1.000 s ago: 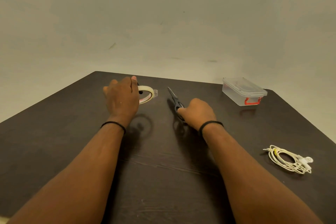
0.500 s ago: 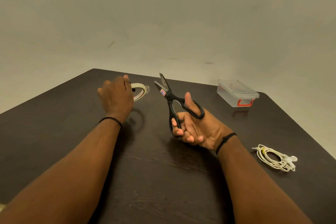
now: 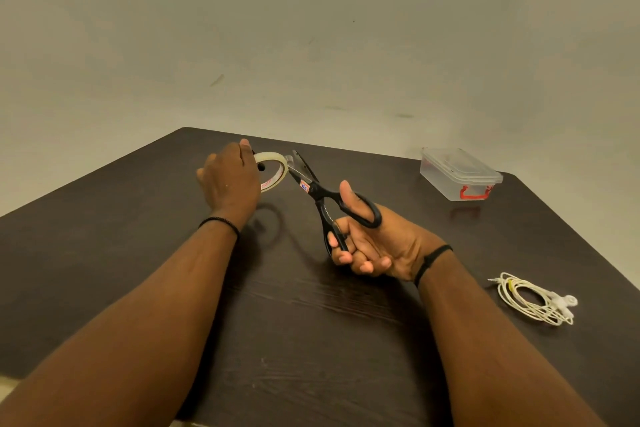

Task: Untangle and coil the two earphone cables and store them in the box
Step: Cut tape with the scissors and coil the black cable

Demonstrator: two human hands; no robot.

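Observation:
A coiled white earphone cable (image 3: 533, 300) lies on the dark table (image 3: 138, 218) at the right. A clear plastic box (image 3: 459, 174) with a lid and a red clasp stands at the far right. My left hand (image 3: 230, 178) holds a roll of clear tape (image 3: 275, 170) above the table's far side. My right hand (image 3: 377, 241) grips black scissors (image 3: 329, 199), thumb through one handle ring, fingers curled round the other. The blades are open and point at a short free end of tape beside the roll. A second earphone cable is not visible.
The table's far edge runs just behind the tape and the box, with a pale wall beyond. Both forearms reach in from the near edge. Dark bands circle both wrists.
My right hand picked the scissors up from the table, turned palm up, and brought the open blades over to the tape. My left hand stays on the roll.

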